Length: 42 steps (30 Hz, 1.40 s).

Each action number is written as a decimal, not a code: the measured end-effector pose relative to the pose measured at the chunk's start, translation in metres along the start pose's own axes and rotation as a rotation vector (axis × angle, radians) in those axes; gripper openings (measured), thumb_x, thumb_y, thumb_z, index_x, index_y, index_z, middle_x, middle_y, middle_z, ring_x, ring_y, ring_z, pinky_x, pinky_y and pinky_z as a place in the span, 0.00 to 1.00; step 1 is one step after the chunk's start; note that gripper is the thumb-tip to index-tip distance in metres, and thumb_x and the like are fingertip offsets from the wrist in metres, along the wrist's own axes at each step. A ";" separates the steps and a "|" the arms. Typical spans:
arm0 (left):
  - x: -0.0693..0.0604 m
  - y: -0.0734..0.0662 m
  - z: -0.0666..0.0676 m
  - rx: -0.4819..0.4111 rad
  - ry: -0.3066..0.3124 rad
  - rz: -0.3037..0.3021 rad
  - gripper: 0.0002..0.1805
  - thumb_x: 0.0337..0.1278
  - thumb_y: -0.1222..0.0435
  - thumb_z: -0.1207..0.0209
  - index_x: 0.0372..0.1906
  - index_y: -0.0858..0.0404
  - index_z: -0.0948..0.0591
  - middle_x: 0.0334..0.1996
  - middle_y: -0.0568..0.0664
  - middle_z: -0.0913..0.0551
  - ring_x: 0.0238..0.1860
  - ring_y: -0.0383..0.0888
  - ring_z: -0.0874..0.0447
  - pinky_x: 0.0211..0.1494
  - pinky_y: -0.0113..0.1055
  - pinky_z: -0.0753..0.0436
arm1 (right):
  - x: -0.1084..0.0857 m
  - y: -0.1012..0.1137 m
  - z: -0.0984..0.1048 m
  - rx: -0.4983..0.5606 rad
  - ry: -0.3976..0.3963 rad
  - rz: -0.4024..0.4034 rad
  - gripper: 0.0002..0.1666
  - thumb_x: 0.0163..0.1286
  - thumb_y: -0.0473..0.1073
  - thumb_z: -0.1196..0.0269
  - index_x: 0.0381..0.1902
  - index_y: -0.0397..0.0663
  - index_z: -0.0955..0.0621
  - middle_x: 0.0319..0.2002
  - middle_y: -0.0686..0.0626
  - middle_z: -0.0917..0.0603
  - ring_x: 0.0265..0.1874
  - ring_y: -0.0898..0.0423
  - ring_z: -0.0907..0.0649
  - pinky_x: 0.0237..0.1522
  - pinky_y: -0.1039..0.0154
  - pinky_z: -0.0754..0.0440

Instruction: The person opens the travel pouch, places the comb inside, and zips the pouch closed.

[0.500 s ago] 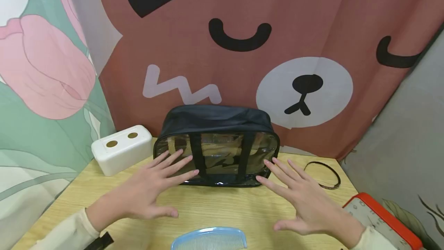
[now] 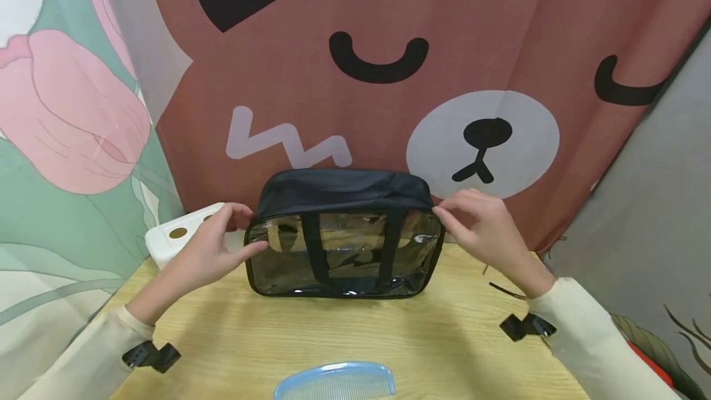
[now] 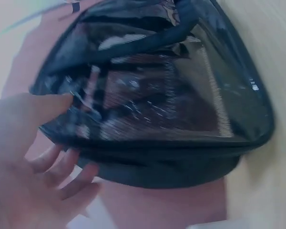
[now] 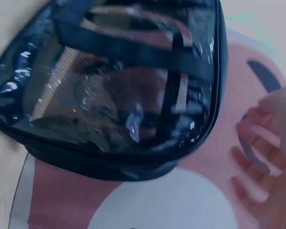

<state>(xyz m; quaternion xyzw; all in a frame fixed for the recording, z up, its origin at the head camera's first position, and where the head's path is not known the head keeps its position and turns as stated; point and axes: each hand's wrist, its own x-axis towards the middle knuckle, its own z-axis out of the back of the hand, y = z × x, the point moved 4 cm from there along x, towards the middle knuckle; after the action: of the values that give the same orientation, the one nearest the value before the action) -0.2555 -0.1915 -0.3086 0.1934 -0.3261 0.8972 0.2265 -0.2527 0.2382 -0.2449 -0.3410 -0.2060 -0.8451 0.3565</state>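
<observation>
A black toiletry bag (image 2: 347,249) with a clear front panel and two black straps stands upright on the table. My left hand (image 2: 213,249) is at its upper left corner, thumb by the front face and loosely bent fingers beside the side wall. In the left wrist view the left hand (image 3: 43,162) has thumb and fingers spread around that corner, not closed on it. My right hand (image 2: 489,227) is at the upper right corner. The right wrist view shows the right hand (image 4: 264,157) apart from the bag, fingers loosely bent, somewhat blurred.
A white box (image 2: 161,245) with round holes stands left of the bag, partly behind my left hand. A blue comb (image 2: 336,378) lies at the table's front edge. A thin dark band (image 2: 505,291) and a red-edged object (image 2: 650,363) are partly hidden by my right arm. A bear-print curtain (image 2: 289,79) hangs behind.
Both hands have moved from in front of the bag, fingers spread, up and outward to its two upper corners. Their fingers are now more bent. The bag has stayed in place.
</observation>
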 end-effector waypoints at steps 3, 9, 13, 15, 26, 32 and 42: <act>-0.005 0.025 -0.010 -0.135 0.105 0.136 0.20 0.62 0.57 0.29 0.51 0.63 0.21 0.45 0.53 0.15 0.48 0.46 0.14 0.53 0.41 0.13 | 0.005 -0.029 -0.010 -0.011 0.186 -0.266 0.15 0.77 0.44 0.37 0.27 0.51 0.16 0.19 0.57 0.22 0.19 0.63 0.26 0.25 0.66 0.28; -0.021 0.057 -0.041 -0.342 0.169 0.204 0.13 0.64 0.60 0.31 0.47 0.62 0.19 0.45 0.52 0.14 0.45 0.33 0.12 0.46 0.31 0.14 | -0.017 -0.080 -0.040 0.125 0.535 -0.582 0.20 0.82 0.47 0.47 0.51 0.36 0.17 0.40 0.36 0.12 0.31 0.49 0.12 0.32 0.58 0.14; -0.025 0.065 -0.058 -0.444 0.170 0.259 0.15 0.62 0.59 0.29 0.44 0.64 0.20 0.46 0.53 0.15 0.46 0.34 0.11 0.46 0.32 0.15 | -0.044 -0.096 -0.061 0.444 0.732 -0.715 0.34 0.86 0.52 0.56 0.74 0.30 0.35 0.66 0.26 0.25 0.57 0.35 0.15 0.49 0.49 0.11; -0.024 0.067 -0.062 -0.475 0.162 0.258 0.15 0.62 0.60 0.29 0.41 0.65 0.20 0.45 0.53 0.16 0.46 0.36 0.11 0.45 0.32 0.14 | -0.052 -0.100 -0.066 0.555 0.755 -0.740 0.36 0.87 0.54 0.58 0.77 0.30 0.38 0.69 0.26 0.29 0.60 0.35 0.16 0.53 0.46 0.12; -0.019 0.069 -0.056 -0.494 0.160 0.227 0.13 0.62 0.63 0.30 0.36 0.68 0.21 0.40 0.44 0.17 0.45 0.37 0.11 0.43 0.35 0.12 | -0.057 -0.115 -0.079 0.700 0.773 -0.736 0.31 0.86 0.53 0.57 0.71 0.34 0.34 0.50 0.39 0.20 0.45 0.49 0.17 0.49 0.50 0.14; -0.020 0.071 -0.056 -0.505 0.146 0.249 0.13 0.62 0.64 0.29 0.36 0.69 0.21 0.40 0.41 0.17 0.45 0.34 0.12 0.44 0.38 0.11 | -0.063 -0.120 -0.085 0.746 0.765 -0.699 0.26 0.86 0.51 0.55 0.66 0.35 0.32 0.44 0.48 0.21 0.42 0.52 0.18 0.44 0.53 0.13; -0.023 0.072 -0.061 -0.506 0.141 0.236 0.13 0.62 0.63 0.29 0.36 0.68 0.21 0.40 0.44 0.17 0.46 0.35 0.12 0.43 0.35 0.12 | -0.068 -0.120 -0.089 0.640 0.876 -0.768 0.27 0.78 0.37 0.48 0.72 0.37 0.33 0.69 0.33 0.30 0.54 0.48 0.19 0.49 0.51 0.14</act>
<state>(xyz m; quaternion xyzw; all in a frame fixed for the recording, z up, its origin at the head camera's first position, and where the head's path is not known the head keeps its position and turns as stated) -0.2874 -0.2064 -0.3988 0.0284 -0.5432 0.8188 0.1838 -0.3447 0.2965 -0.3674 0.2544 -0.3897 -0.8696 0.1647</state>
